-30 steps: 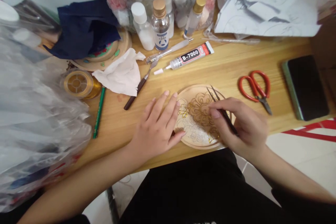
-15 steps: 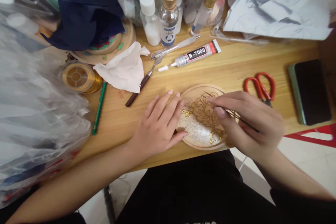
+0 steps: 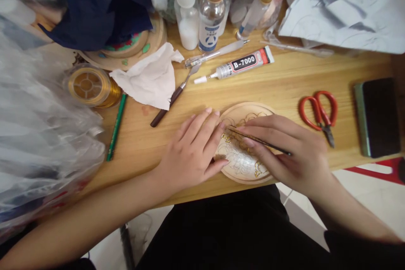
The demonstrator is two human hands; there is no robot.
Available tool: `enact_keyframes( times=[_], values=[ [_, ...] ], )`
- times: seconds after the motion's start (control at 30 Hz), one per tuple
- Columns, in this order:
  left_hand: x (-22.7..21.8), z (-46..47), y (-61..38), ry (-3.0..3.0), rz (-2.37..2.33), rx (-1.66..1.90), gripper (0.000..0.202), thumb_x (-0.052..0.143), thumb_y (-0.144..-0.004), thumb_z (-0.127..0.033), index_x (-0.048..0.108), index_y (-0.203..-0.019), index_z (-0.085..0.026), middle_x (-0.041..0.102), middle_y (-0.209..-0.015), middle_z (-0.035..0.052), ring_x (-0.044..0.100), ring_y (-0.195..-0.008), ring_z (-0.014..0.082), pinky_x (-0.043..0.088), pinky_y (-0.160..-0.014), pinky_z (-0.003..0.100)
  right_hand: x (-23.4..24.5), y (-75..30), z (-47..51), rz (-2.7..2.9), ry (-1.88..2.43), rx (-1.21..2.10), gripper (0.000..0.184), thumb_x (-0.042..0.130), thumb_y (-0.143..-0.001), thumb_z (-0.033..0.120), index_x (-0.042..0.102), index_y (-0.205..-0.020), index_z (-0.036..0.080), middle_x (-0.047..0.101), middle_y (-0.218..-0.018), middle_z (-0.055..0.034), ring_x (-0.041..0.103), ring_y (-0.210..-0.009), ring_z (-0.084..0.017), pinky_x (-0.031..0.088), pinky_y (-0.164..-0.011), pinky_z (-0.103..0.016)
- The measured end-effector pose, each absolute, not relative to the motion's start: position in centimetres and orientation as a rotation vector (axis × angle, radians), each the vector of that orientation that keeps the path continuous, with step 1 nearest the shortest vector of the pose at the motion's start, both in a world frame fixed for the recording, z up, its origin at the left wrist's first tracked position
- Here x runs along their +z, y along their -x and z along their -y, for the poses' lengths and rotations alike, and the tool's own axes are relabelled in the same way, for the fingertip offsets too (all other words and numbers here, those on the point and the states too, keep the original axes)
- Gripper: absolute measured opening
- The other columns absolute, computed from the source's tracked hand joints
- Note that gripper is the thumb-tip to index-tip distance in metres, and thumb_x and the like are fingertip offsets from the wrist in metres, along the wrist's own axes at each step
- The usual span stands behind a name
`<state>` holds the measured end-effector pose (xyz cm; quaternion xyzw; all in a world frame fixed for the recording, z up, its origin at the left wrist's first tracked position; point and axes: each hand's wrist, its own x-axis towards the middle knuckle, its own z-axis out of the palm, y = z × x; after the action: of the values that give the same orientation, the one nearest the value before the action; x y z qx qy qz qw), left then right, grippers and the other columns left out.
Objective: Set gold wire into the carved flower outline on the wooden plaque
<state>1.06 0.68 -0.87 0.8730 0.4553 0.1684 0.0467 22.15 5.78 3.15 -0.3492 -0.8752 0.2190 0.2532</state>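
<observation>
A round wooden disc (image 3: 243, 112) with a flower outline in gold wire lies near the table's front edge. My left hand (image 3: 193, 152) rests flat on the table with fingers stretched out, its fingertips touching the disc's left rim. My right hand (image 3: 284, 152) lies over the disc's right half, fingers pressed on thin dark tweezers (image 3: 256, 138). The tweezer tips point left at the gold wire near my left fingertips. Much of the disc's right side is hidden under my right hand.
Red scissors (image 3: 319, 112) and a dark phone (image 3: 378, 116) lie to the right. A B-7000 glue tube (image 3: 240, 65), bottles (image 3: 211, 12), a palette knife (image 3: 172, 99), tissue (image 3: 150, 78), a gold wire spool (image 3: 90, 86), a green pencil (image 3: 115, 128) and plastic bags (image 3: 38, 135) crowd the back and left.
My right hand has turned the tweezers from pointing up and away to lying nearly flat, tips pointing left over the disc. My left hand has stayed put. The view has shifted slightly.
</observation>
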Motion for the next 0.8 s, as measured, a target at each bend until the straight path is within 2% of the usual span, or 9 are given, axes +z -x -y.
enact_keyframes(
  times=[0.13,0.4,0.67,0.8],
  values=[
    [-0.8,-0.7,-1.1,-2.653,-1.386,0.508,0.059,0.051,-0.093,-0.047,0.053,-0.131,-0.002,0.052,-0.138,0.0236,0.047,-0.132,0.0353,0.041,-0.105,0.047,2.8,-22.2,-5.7,2.374,0.971,0.608,0.019,0.064,-0.086,0.011,0.068,-0.104,0.016,0.074,-0.097,-0.0084,0.070,-0.093,-0.019,0.060,-0.084,-0.035],
    [-0.7,-0.7,-1.1,-2.634,-1.404,0.496,0.057,0.051,-0.093,-0.047,0.055,-0.130,-0.003,0.053,-0.137,0.0246,0.047,-0.131,0.0362,0.043,-0.104,0.048,2.7,-22.0,-5.7,2.345,1.016,0.607,0.021,0.063,-0.086,0.012,0.068,-0.104,0.021,0.074,-0.098,-0.0059,0.071,-0.090,-0.018,0.060,-0.080,-0.034],
    [-0.6,-0.7,-1.1,-2.630,-1.394,0.490,0.056,0.053,-0.092,-0.046,0.056,-0.128,-0.003,0.052,-0.137,0.0258,0.047,-0.131,0.0384,0.043,-0.103,0.051,2.3,-21.7,-4.9,2.261,1.079,0.586,0.018,0.066,-0.083,0.008,0.069,-0.099,0.016,0.074,-0.094,-0.0080,0.071,-0.089,-0.017,0.059,-0.082,-0.029],
    [-0.6,-0.7,-1.0,-2.622,-1.409,0.485,0.058,0.054,-0.091,-0.047,0.055,-0.130,-0.004,0.052,-0.137,0.0248,0.046,-0.132,0.0375,0.042,-0.105,0.050,1.9,-21.5,-4.4,2.228,1.099,0.565,0.022,0.066,-0.083,0.008,0.068,-0.102,0.018,0.074,-0.097,-0.0068,0.071,-0.091,-0.018,0.059,-0.082,-0.032]
  ],
)
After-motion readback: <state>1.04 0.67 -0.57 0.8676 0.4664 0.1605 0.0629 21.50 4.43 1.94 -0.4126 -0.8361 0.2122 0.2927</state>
